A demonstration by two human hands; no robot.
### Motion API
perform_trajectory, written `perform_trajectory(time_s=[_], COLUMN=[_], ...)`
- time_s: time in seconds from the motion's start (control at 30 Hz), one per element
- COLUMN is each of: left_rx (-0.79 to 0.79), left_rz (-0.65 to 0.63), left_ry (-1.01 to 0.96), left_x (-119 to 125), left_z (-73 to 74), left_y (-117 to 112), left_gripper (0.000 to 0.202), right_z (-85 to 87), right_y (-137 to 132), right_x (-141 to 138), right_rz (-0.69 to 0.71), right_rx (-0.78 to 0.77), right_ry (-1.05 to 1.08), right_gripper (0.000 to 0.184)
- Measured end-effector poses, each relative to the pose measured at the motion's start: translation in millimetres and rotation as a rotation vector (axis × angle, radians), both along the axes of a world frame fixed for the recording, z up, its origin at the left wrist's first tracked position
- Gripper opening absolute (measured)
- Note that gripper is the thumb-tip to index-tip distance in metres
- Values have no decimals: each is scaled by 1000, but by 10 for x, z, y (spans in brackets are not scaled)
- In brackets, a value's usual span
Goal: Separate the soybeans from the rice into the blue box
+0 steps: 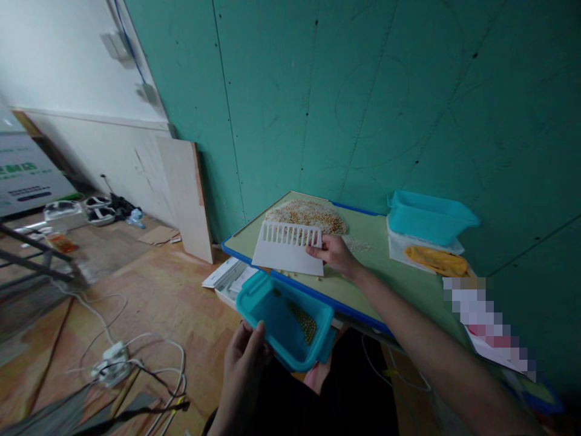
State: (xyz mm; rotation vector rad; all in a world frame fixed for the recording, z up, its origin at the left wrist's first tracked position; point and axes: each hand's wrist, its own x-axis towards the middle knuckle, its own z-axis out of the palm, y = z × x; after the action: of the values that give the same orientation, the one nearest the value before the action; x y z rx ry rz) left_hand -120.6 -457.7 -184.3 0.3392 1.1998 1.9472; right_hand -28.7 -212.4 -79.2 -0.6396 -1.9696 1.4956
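My left hand [242,357] grips the near rim of a teal plastic container [284,321], holding it just below the table's front edge; a small heap of yellowish beans lies inside it. My right hand [333,254] pinches the right side of a white toothed scraper [287,248], which stands on the table near the edge. Behind the scraper a pile of beans [306,215] is spread on the green table [399,278]. A few loose beans lie along the edge under the scraper.
A second teal container [429,218] sits on a white tray holding something yellow [436,260] at the table's right. A green wall stands behind. Cables and a power strip [111,363] lie on the wooden floor at left; a board leans on the wall.
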Motion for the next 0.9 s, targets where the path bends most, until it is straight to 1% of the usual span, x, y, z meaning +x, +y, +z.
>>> perform_trajectory(time_s=[0.13, 0.33, 0.57, 0.8, 0.9], left_rx=[5, 9, -13, 13, 3], left_rz=[2, -24, -10, -27, -20], left_ry=[4, 22, -30, -55, -50], left_x=[32, 50, 122, 116, 122], left_z=[12, -22, 83, 47, 72], left_y=[9, 5, 23, 28, 25], left_gripper=[25, 23, 26, 23, 25], right_z=[15, 6, -14, -21, -41], right_y=[-10, -5, 10, 29, 58], right_x=[7, 5, 10, 21, 40], right_rz=[-5, 4, 7, 16, 27], right_rx=[7, 10, 14, -2, -9], right_ry=[-8, -1, -6, -6, -31], right_gripper=[28, 27, 28, 25, 25])
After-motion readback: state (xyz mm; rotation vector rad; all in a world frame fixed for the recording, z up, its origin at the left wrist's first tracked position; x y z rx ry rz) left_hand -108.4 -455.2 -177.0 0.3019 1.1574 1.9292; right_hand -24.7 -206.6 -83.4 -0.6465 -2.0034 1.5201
